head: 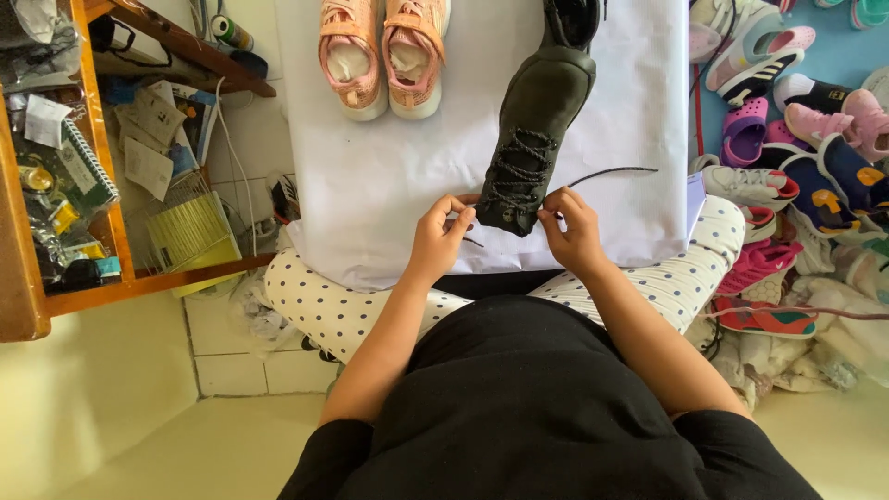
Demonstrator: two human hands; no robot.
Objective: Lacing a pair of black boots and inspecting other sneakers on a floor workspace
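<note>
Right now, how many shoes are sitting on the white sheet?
3: two pink sneakers side by side at the far edge, and one dark olive shoe nearer, its laces held by the left hand and right hand.

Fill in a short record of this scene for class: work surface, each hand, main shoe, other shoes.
Surface: white sheet over the lap
Left hand: pinching a lace end beside the dark shoe
Right hand: pinching the black lace
Dark shoe: lying on the sheet, laces loose
Other shoes: pink pair on the sheet; shoe pile at right
</note>
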